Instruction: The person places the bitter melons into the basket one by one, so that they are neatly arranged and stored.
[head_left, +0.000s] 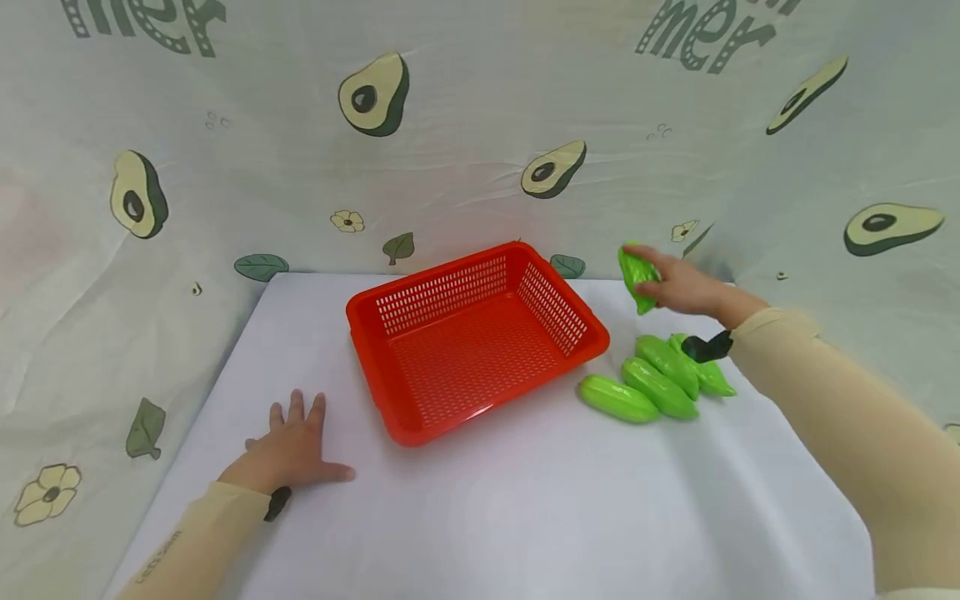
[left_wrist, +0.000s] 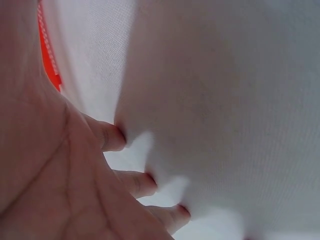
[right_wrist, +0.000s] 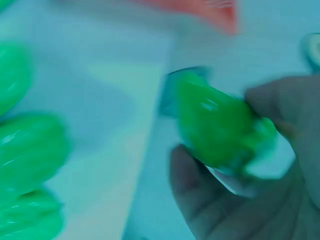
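Note:
My right hand pinches a glossy green ribbed fruit between thumb and fingers, raised above the far right of the table. In the right wrist view the green ribbed fruit is blurred, with the thumb and fingertips on either side. Several more green ribbed fruits lie close together on the white table below that hand. Left of them stands a red plastic basket with slotted walls; nothing lies inside. My left hand rests palm down on the table left of the basket, its fingers spread and holding nothing.
A white cloth covers the table. Behind it and at both sides hangs a pale curtain printed with avocados, leaves and flowers. The basket's right corner sits near the leftmost green fruit.

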